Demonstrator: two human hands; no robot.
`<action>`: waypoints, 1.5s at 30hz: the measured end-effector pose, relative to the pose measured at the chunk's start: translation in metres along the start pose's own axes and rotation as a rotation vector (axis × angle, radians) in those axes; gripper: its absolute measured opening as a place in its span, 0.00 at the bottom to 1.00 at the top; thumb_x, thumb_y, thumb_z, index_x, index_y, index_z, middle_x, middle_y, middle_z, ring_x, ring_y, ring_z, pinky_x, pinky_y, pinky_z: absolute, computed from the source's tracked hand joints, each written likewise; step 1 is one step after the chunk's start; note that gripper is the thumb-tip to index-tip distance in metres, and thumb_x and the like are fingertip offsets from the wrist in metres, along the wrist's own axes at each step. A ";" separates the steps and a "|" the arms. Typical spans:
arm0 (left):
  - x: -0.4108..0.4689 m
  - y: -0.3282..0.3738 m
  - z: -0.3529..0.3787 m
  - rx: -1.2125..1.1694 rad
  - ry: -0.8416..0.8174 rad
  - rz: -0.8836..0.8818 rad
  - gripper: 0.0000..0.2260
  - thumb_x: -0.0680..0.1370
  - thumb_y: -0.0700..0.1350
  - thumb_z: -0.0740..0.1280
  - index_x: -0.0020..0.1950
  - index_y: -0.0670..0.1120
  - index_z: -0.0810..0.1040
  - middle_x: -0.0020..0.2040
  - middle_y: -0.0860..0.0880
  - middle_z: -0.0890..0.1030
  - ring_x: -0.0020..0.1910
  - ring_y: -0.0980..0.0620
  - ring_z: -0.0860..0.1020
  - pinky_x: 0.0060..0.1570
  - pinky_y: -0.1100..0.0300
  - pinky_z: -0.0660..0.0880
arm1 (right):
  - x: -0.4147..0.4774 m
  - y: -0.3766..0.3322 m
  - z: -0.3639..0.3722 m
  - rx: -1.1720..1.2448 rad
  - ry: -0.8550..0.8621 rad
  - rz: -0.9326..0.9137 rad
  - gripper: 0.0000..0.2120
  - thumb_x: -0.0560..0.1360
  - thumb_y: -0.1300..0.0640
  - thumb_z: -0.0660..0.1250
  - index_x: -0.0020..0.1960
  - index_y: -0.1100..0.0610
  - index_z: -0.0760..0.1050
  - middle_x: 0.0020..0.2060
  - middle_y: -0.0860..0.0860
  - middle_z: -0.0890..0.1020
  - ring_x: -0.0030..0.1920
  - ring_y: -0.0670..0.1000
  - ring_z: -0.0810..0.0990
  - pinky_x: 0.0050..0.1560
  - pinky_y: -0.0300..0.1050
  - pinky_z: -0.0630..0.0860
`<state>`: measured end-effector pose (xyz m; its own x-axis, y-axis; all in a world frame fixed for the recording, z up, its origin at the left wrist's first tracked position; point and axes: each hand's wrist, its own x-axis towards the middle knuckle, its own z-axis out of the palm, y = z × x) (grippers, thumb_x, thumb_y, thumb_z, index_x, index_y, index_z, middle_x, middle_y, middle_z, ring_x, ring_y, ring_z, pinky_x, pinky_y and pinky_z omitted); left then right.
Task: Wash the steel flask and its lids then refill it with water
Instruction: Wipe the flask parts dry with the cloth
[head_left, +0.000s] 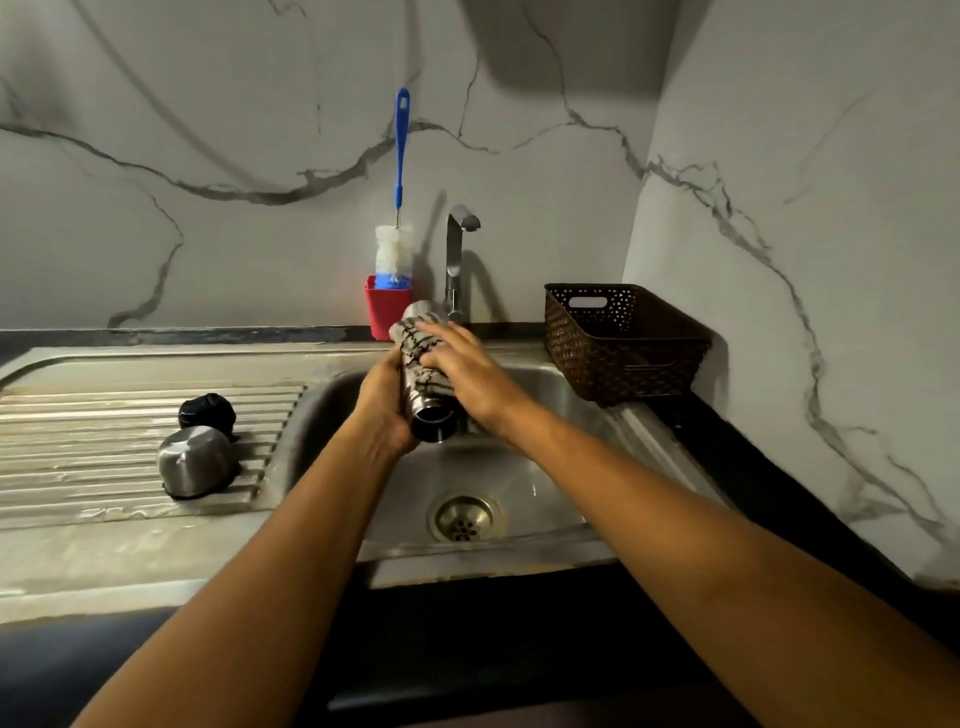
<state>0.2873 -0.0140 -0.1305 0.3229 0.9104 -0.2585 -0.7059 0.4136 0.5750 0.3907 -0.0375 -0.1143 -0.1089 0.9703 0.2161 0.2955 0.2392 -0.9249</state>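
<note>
1. Sink lies nearest, with its drain below the hands.
2. The flask is held over the basin, lidless. Its long axis runs near to far: the open mouth tips down towards the person and the base points up at the tap.
3. The left hand clamps the flask from the left, close to the mouth end. It is the nearer hand and seems to carry the weight.
4. The right hand rests on top, further along, its fingers laid almost flat across the body, pressing rather than gripping. A rub along the axis looks like the likely move.
5. Left, on the drainboard, the steel lid sits mouth-down, the black lid just behind it.
6. Behind, a brush stands in a red holder. A basket sits right.
7. No brand or writing can be read; the flask shows only black branching lines on pale grey.
</note>
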 end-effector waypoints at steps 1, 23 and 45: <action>0.002 -0.003 0.000 0.006 -0.025 -0.004 0.22 0.84 0.58 0.62 0.70 0.44 0.78 0.53 0.41 0.86 0.44 0.44 0.87 0.42 0.47 0.86 | 0.010 0.003 -0.003 -0.006 0.055 0.003 0.25 0.81 0.54 0.61 0.79 0.50 0.68 0.80 0.51 0.59 0.76 0.55 0.65 0.68 0.44 0.71; 0.025 0.013 -0.012 0.047 -0.106 0.010 0.17 0.83 0.51 0.63 0.64 0.41 0.79 0.45 0.42 0.86 0.38 0.45 0.86 0.34 0.56 0.83 | 0.030 0.032 0.010 0.020 -0.009 -0.068 0.25 0.80 0.53 0.62 0.77 0.42 0.69 0.82 0.49 0.56 0.78 0.55 0.63 0.75 0.58 0.68; 0.001 0.016 0.004 0.216 -0.015 0.061 0.08 0.84 0.44 0.65 0.50 0.40 0.79 0.35 0.42 0.84 0.39 0.46 0.81 0.31 0.58 0.83 | 0.063 -0.010 -0.007 -0.163 0.402 -0.022 0.24 0.73 0.39 0.59 0.63 0.47 0.82 0.67 0.52 0.78 0.67 0.52 0.73 0.68 0.50 0.67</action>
<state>0.2787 -0.0064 -0.1179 0.2947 0.9328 -0.2075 -0.5735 0.3463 0.7424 0.3880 0.0212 -0.0893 0.2522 0.8943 0.3697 0.4469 0.2312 -0.8642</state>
